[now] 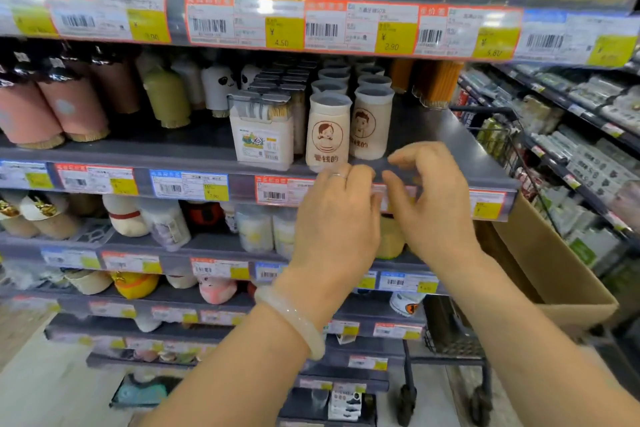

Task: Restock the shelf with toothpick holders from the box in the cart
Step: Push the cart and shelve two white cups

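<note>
Two cream toothpick holders with cartoon faces, one with a girl (327,135) and one with a boy (369,128), stand at the front of the grey shelf (446,146), with rows of like holders behind them. My left hand (336,218) is at the shelf's front lip just below the girl holder, fingers bent forward and fingertips hidden, nothing seen in it. My right hand (429,198) hovers beside it over the lip, thumb and fingers loosely curved and apart, holding nothing. The cardboard box (554,263) sits in the cart (450,343) at the right.
A clear-lidded toothpick box (261,135) stands left of the holders. Pink and green holders (72,104) fill the shelf's left part. Price tags (277,191) line every shelf edge. Another rack of goods (581,135) runs along the right aisle.
</note>
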Tool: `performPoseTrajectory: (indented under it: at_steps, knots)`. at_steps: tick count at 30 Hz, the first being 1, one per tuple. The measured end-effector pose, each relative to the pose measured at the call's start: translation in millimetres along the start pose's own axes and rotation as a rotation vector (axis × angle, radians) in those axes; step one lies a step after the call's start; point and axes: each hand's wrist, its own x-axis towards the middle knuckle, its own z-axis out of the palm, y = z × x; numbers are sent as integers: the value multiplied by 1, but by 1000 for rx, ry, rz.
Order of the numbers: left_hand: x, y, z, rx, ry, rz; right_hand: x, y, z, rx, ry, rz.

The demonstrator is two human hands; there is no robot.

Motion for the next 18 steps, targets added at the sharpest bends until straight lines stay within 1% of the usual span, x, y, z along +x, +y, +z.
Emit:
performPoseTrajectory:
  at_steps: [3, 6, 8, 11, 13, 15, 18]
  knots:
    - [-16, 6, 16, 72, -179, 44, -35, 14, -5, -62, -156, 33]
    - [-35, 14, 30, 160, -462, 64, -71, 33, -8, -219, -367, 68]
    - [-49, 19, 45, 172, -609, 45, -89, 41, -12, -304, -513, 103]
    - [-59, 36, 55, 233, -805, 57, -104, 49, -22, -420, -690, 210]
    - [-67, 50, 68, 272, -904, 74, -114, 61, -32, -499, -815, 290]
    - [-73, 67, 79, 295, -1013, 79, -124, 74, -46, -526, -876, 358]
    - [-84, 96, 96, 298, -1077, 112, -139, 97, -73, -530, -913, 441]
